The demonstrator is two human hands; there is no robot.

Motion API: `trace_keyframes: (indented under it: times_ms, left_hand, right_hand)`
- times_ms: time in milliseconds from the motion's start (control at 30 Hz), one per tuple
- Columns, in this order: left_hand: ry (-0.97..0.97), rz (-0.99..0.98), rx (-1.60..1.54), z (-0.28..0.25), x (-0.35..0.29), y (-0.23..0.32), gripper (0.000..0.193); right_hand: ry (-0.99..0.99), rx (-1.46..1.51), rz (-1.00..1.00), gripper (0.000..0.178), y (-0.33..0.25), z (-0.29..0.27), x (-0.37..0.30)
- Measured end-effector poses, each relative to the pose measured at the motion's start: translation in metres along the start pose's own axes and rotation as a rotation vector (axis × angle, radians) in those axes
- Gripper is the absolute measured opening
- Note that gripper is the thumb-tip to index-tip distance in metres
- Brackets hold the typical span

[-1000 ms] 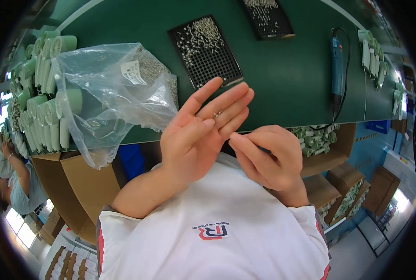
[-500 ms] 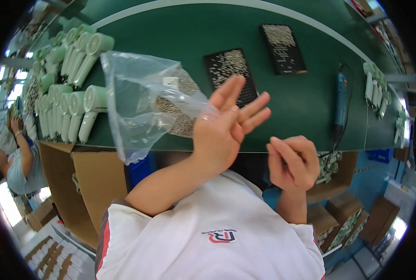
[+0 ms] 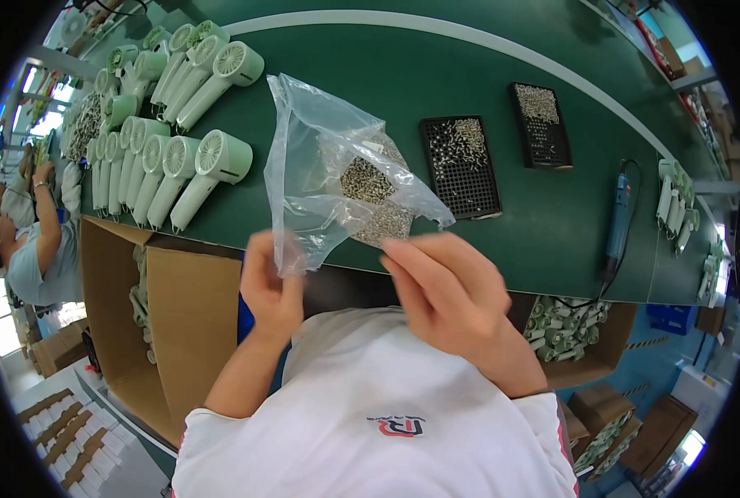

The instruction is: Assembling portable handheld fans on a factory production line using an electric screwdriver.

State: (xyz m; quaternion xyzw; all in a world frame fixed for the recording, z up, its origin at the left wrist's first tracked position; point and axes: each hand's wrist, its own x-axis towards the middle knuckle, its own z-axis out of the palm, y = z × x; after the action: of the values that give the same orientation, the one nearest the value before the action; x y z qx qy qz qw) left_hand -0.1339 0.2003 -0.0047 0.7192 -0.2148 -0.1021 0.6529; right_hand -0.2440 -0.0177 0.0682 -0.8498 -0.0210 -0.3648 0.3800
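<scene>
A clear plastic bag (image 3: 305, 149) of small metal screws (image 3: 368, 181) lies near the table's front edge. At its near left corner, my left hand (image 3: 270, 286) has its fingers closed on the plastic. My right hand (image 3: 453, 290) is at the bag's near right edge, thumb and fingers drawn together in a pinch. Whether that pinch holds plastic or a screw is hidden by blur. Just right of the bag sits a black perforated tray (image 3: 479, 189) with screws heaped in its far part. A second black tray (image 3: 551, 153) of screws stands farther right.
Rows of pale green handheld fans (image 3: 195, 184) lie on the green table (image 3: 345, 50) at left. A blue electric screwdriver (image 3: 617, 217) with a cable rests at right. Cardboard boxes (image 3: 194, 332) stand below the front edge. Another person (image 3: 29, 266) works at far left.
My left hand has moved left and down, from open fingers above the bag to its near corner. My right hand has moved left to the bag's edge. The view has shifted.
</scene>
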Motion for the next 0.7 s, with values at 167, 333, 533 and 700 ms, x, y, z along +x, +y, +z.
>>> trace_keyframes:
  times_ms: [167, 333, 533, 700]
  left_hand:
    - [-0.132, 0.019, 0.194, -0.001, 0.057, 0.016, 0.082]
    - [-0.396, 0.236, 0.349, -0.016, 0.103, 0.012, 0.129]
    - [-0.768, 0.365, 0.205, -0.004, 0.187, -0.001, 0.13]
    - [-1.033, 0.3, 0.197, 0.016, 0.213, 0.002, 0.105]
  right_hand:
    - [-0.182, -0.399, 0.081, 0.018, 0.02, 0.049, 0.043]
    - [0.094, -0.326, -0.058, 0.015, 0.005, 0.027, 0.042]
    - [-0.236, -0.641, 0.418, 0.071, -0.017, 0.029, -0.008]
    - [-0.311, -0.626, 0.533, 0.089, -0.015, 0.061, -0.02]
